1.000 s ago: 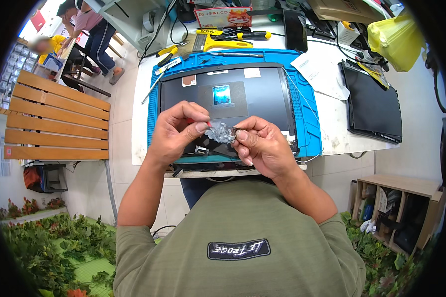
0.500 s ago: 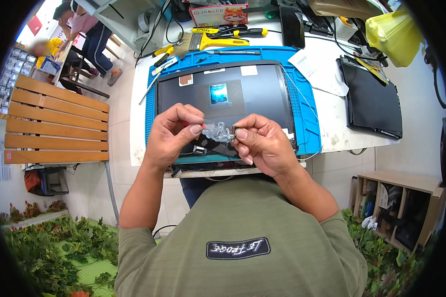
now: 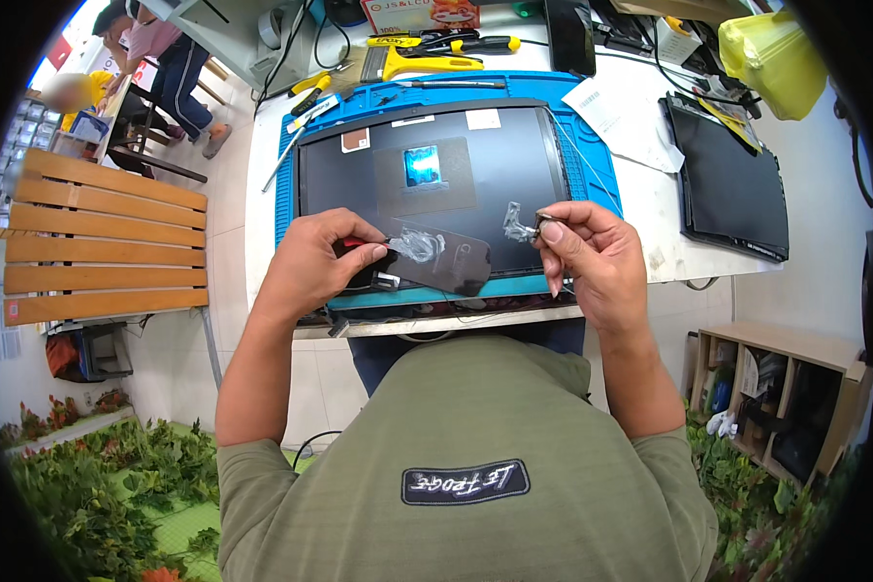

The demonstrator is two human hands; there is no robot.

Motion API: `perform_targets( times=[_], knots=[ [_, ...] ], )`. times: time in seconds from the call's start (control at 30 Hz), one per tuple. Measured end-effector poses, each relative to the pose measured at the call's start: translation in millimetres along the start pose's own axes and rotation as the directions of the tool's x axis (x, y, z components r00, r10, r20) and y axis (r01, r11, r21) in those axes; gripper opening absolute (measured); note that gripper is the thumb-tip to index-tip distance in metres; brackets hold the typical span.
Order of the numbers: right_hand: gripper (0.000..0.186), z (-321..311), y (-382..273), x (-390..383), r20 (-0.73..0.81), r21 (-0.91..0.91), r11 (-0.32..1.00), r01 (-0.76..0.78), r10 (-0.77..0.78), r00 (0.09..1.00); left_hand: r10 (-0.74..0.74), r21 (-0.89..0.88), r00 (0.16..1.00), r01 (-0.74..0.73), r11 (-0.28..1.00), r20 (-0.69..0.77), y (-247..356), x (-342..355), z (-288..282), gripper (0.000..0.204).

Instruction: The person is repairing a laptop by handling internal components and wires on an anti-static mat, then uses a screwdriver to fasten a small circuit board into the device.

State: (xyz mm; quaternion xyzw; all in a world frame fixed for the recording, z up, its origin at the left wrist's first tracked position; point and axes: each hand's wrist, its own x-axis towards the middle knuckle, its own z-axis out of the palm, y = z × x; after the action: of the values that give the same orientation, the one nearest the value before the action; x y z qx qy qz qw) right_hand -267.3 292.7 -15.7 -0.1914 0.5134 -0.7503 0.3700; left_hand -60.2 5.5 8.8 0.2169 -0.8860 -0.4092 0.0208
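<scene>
My left hand (image 3: 310, 260) pinches a crumpled wad of clear plastic film (image 3: 419, 244) between thumb and forefinger, with something small and red (image 3: 361, 242) showing among the fingers. To its right, my right hand (image 3: 597, 254) holds a small dark piece (image 3: 543, 222) in a pinch; a strip of clear film (image 3: 514, 223) sticks out from it. Both hands are raised over a dark laptop-like panel (image 3: 339, 184) with a shiny blue square (image 3: 422, 166) on it. Beneath the left-hand film lies a glossy dark slab (image 3: 466, 267), its left end hidden.
The panel rests on a blue work mat (image 3: 592, 145). Behind it lie a yellow-handled brush (image 3: 427, 64) and several yellow-and-black tools. A white paper (image 3: 626, 126) and a black flat device (image 3: 732, 184) lie at right. A yellow bag (image 3: 771, 68) hangs far right.
My hands have moved apart, the right one to the right. The film that bunched between them is now in two separate bits, one in each hand.
</scene>
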Motion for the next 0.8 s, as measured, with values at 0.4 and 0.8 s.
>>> perform_targets(
  times=[0.4,0.8],
  knots=[
    [0.031,7,12,7,-0.062,0.053,0.996,0.072,-0.068,0.996,0.615,0.282,0.733,-0.548,0.787,-0.290,75,-1,25,0.030],
    [0.018,19,-23,1,-0.035,-0.365,0.878,0.310,-0.345,0.938,0.613,0.183,0.705,-0.591,0.786,-0.355,121,14,28,0.036]
  ],
)
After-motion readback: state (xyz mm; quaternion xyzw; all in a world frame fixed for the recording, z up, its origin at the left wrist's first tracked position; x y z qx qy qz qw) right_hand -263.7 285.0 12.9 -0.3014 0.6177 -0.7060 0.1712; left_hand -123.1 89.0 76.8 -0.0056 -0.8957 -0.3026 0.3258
